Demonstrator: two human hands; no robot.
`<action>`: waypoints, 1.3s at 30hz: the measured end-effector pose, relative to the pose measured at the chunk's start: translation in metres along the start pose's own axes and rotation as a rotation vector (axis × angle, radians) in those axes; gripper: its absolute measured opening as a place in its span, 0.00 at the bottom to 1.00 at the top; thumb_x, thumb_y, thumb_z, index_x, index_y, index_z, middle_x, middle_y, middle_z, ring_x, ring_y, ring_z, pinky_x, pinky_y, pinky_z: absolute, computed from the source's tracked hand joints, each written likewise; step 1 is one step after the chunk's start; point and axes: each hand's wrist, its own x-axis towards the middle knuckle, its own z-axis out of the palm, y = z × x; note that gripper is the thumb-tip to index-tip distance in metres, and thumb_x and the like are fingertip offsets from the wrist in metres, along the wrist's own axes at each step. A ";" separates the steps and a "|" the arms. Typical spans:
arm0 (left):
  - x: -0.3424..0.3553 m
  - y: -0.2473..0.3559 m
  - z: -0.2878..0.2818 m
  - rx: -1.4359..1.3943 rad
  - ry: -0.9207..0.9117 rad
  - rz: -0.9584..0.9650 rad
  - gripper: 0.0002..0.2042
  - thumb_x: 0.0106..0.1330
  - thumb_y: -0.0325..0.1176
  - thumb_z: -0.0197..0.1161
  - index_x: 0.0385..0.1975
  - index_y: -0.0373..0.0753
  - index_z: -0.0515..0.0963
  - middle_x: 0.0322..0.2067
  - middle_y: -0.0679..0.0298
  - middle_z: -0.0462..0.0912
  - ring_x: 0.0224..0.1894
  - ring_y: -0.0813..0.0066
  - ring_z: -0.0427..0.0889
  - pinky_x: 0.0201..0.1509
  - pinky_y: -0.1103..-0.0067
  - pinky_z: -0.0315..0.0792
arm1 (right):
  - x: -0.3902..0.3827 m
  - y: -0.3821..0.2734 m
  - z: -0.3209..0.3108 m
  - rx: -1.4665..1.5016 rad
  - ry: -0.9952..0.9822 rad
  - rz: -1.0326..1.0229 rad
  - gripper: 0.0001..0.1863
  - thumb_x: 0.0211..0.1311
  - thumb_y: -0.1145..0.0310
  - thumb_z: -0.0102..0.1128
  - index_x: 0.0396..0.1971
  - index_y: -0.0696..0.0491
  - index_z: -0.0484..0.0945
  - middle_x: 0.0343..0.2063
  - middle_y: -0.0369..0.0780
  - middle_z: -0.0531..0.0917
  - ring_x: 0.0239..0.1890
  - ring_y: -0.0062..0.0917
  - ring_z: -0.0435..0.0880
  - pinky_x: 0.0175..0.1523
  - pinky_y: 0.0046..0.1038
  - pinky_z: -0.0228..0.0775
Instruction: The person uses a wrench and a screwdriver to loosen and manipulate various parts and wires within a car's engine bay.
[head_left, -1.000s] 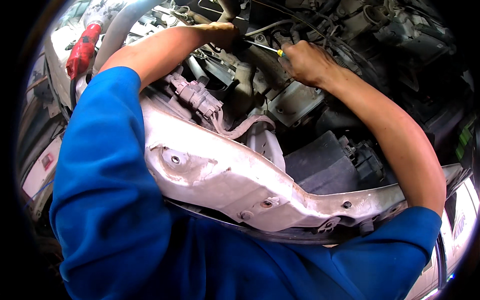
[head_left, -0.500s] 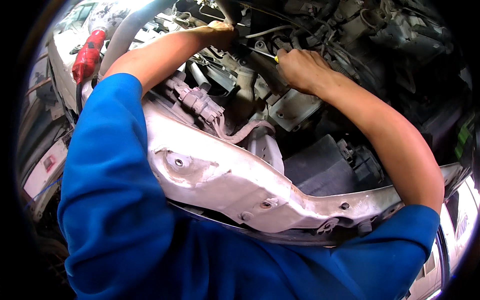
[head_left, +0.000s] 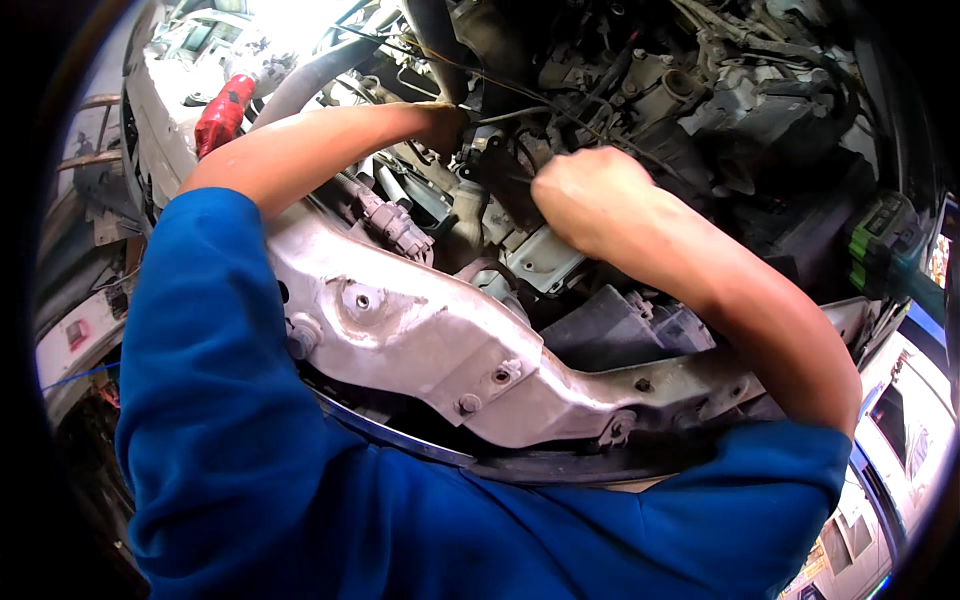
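Both my arms reach over the front panel (head_left: 410, 325) of a vehicle, into its engine bay. My left hand (head_left: 440, 122) is deep among the parts, at the lower end of a thick dark hose (head_left: 432, 45); shadow hides its fingers. To its right, my right hand (head_left: 597, 195) is closed like a fist, knuckles up. From it a thin shaft (head_left: 518, 179) points left toward a dark part between my hands. It looks like the screwdriver whose yellow handle end showed half a second ago; the handle is now covered by my hand.
A red-handled work lamp (head_left: 225, 112) shines at the upper left. A grey wiring connector (head_left: 398, 225) lies behind the panel, with a black box (head_left: 600, 335) farther right. A green and black battery-like block (head_left: 882, 240) sits at the far right edge. Hoses and pipes surround my hands.
My view has shifted, bringing the green and black block farther in. My right hand has turned and moved slightly, covering the yellow handle. My left hand stays near the hose.
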 end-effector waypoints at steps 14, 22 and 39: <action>-0.018 0.146 0.016 0.271 -0.097 0.170 0.37 0.60 0.67 0.52 0.44 0.33 0.80 0.41 0.48 0.83 0.45 0.53 0.82 0.49 0.63 0.74 | -0.088 0.033 0.022 -0.013 0.143 0.225 0.07 0.44 0.76 0.57 0.23 0.59 0.83 0.26 0.51 0.84 0.32 0.42 0.86 0.36 0.37 0.79; -0.054 0.021 -0.020 0.298 -0.012 0.072 0.21 0.67 0.46 0.51 0.37 0.31 0.80 0.33 0.47 0.82 0.36 0.51 0.80 0.44 0.64 0.74 | -0.083 0.040 0.012 0.041 0.047 0.209 0.13 0.58 0.65 0.56 0.26 0.61 0.81 0.28 0.52 0.83 0.35 0.45 0.83 0.42 0.40 0.76; -0.156 0.112 -0.155 0.452 1.615 0.264 0.10 0.63 0.40 0.60 0.38 0.42 0.79 0.35 0.53 0.81 0.37 0.53 0.81 0.41 0.66 0.75 | -0.080 0.037 0.011 0.068 -0.070 0.244 0.12 0.43 0.81 0.55 0.29 0.59 0.84 0.35 0.48 0.84 0.41 0.39 0.85 0.44 0.33 0.77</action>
